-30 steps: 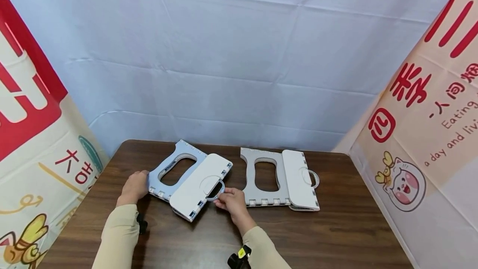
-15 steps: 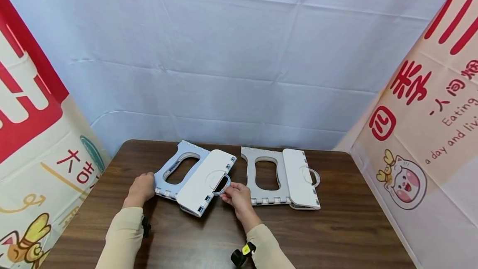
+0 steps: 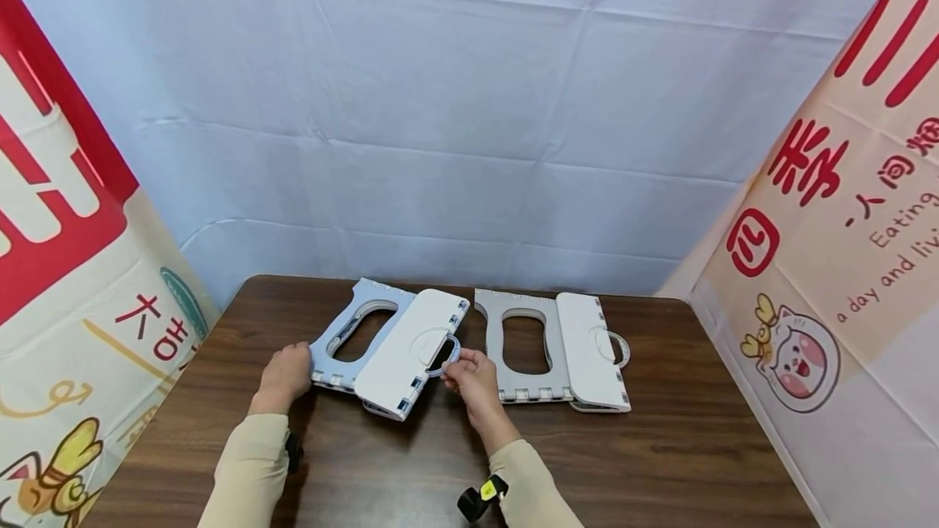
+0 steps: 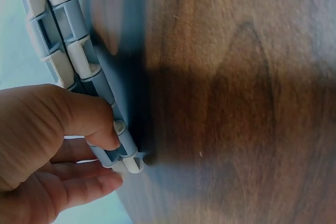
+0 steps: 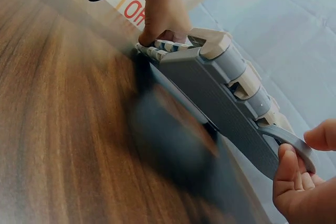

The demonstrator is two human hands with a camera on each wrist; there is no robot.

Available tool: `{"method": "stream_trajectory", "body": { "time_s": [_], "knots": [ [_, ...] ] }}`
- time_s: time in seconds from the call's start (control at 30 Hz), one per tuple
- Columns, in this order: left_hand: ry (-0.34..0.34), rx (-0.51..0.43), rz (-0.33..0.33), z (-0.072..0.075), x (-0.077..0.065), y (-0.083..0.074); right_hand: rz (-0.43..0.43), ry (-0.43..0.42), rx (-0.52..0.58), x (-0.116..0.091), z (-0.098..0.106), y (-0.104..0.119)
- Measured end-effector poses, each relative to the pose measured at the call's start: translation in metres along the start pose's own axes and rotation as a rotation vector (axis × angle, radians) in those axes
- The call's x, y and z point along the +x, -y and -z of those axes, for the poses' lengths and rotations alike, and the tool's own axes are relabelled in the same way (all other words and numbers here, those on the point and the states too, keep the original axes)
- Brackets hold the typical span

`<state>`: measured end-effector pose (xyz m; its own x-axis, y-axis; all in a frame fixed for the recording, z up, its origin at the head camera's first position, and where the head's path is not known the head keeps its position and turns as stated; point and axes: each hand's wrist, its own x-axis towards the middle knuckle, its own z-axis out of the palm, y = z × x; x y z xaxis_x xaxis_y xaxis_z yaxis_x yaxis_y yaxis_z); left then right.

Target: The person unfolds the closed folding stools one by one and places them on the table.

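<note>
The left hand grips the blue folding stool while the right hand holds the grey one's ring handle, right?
Not quite: the right hand holds the ring handle of the blue folding stool, as the head view shows. The left hand does grip that stool.

A dark-brown, wood-grained table (image 3: 660, 446) with rounded far corners has its far edge at twelve o'clock. Around two o'clock from the middle of its visible top lies a grey-and-white plastic folding stool (image 3: 556, 349), its looped grey handle (image 3: 625, 351) pointing to three. Around ten o'clock, a pale-blue-and-white plastic folding stool (image 3: 389, 350) sits tilted; how much of it touches the wood is unclear.
</note>
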<state>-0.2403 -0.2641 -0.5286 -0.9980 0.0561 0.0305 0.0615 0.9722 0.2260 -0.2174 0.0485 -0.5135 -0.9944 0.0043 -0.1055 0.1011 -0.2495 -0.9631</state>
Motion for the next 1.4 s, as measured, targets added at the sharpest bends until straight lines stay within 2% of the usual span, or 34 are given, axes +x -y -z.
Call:
{"method": "stream_trajectory", "body": {
  "time_s": [0.17, 0.4, 0.57, 0.7, 1.03, 1.23, 1.4],
  "knots": [
    [0.043, -0.017, -0.003, 0.005, 0.001, -0.002, 0.045, 0.024, -0.041, 0.000, 0.001, 0.008],
    [0.094, -0.058, 0.022, 0.014, -0.003, -0.006, 0.119, 0.037, -0.124, -0.022, -0.010, 0.042],
    [0.098, -0.064, 0.032, 0.016, -0.006, -0.006, 0.150, 0.021, -0.125, -0.024, -0.013, 0.044],
    [0.087, -0.061, 0.034, 0.017, -0.006, -0.008, 0.142, 0.000, -0.112, -0.023, -0.011, 0.042],
    [0.107, -0.060, 0.051, 0.015, -0.008, -0.013, 0.141, 0.003, -0.061, -0.007, -0.002, 0.024],
    [0.100, -0.083, 0.039, 0.018, -0.011, -0.014, 0.154, 0.006, -0.073, -0.005, 0.000, 0.028],
    [0.120, -0.107, 0.048, 0.020, -0.013, -0.018, 0.162, 0.006, -0.073, -0.006, 0.000, 0.035]
  ]
}}
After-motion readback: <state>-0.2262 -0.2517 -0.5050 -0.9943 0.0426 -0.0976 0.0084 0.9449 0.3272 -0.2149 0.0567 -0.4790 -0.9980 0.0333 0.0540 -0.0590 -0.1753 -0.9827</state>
